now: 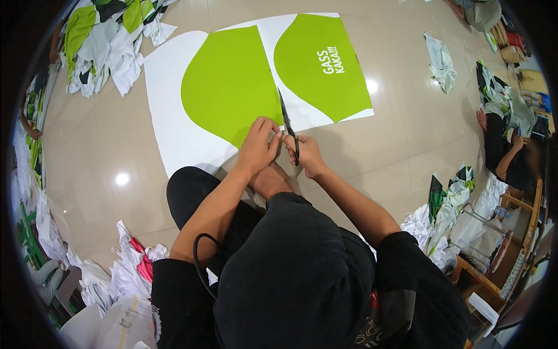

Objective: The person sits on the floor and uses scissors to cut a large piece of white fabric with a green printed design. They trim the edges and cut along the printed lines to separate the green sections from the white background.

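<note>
A white fabric sheet (164,99) lies flat on the floor in front of me, printed with two lime-green curved panels. The larger green panel (232,81) is on the left, and the smaller green panel (314,58) with white lettering is on the right. My right hand (305,156) grips black scissors (289,120), whose blades point away from me along the white strip between the panels. Close beside it, my left hand (260,141) pinches the near edge of the sheet at the larger panel's corner. The blades lie partly apart.
A heap of white and green scraps (107,49) lies at the far left. A single pale scrap (441,62) rests on the tiled floor (401,139) at right. More cloth (450,200) piles up near the right, by a wooden frame (523,250). Another person (511,151) sits at the right edge.
</note>
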### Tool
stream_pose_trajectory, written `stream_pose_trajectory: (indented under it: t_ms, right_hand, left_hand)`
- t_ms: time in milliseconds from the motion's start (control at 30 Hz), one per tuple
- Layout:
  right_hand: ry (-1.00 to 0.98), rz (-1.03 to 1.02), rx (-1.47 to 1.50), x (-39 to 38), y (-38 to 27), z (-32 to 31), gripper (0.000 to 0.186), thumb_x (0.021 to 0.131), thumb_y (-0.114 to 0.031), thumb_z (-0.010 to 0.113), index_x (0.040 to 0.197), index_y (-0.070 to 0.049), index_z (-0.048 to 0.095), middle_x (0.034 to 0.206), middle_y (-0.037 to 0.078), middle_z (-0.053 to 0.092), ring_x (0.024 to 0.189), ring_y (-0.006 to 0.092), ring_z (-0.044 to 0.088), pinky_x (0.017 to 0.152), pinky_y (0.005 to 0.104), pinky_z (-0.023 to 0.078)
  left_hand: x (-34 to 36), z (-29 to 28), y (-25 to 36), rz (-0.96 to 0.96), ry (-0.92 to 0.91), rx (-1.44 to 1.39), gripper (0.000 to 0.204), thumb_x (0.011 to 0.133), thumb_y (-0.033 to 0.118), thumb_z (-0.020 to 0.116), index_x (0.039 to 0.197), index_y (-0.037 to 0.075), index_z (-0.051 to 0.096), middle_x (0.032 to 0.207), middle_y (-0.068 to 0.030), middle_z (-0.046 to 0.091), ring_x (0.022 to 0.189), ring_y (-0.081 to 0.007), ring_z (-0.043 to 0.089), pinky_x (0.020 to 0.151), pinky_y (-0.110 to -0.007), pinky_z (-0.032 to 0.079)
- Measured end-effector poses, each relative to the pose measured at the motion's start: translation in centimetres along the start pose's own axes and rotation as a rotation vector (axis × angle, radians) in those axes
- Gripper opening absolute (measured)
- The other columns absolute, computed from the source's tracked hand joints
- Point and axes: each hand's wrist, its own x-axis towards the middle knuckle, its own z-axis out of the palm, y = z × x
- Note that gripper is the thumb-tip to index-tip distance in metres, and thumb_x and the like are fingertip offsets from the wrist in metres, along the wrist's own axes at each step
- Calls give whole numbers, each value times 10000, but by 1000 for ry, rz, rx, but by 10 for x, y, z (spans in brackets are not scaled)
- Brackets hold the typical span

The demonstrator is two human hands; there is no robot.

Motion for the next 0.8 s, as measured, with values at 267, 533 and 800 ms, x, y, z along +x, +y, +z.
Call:
stream_pose_trajectory:
  t_ms: [267, 533, 800]
  right_hand:
    - [-8, 3, 11, 1, 1, 1, 490, 918, -464, 900, 775, -86, 624, 659, 10, 597, 528, 112, 578, 487, 281, 430]
    - [-1, 11, -6, 2, -1, 1, 496, 915, -474, 904, 777, -86, 627, 666, 11, 601, 533, 110, 578, 493, 283, 424]
    - [10, -24, -51, 3, 0, -1, 478, 922, -445, 893, 771, -72, 634, 649, 15, 593, 526, 113, 573, 494, 290, 424]
  left_hand:
    - [-3, 1, -4, 6, 20, 8, 140, 1015, 83, 701, 1122, 21, 635, 1139, -191, 626, 1102, -434, 649, 943, -488, 534]
    - [-2, 1, -4, -18, 3, 4, 141, 1025, 101, 695, 1129, 27, 635, 1148, -188, 626, 1119, -423, 650, 955, -487, 535]
    - [-2, 2, -5, -2, 4, 8, 142, 1023, 94, 696, 1131, 23, 637, 1143, -190, 622, 1118, -423, 649, 961, -487, 536]
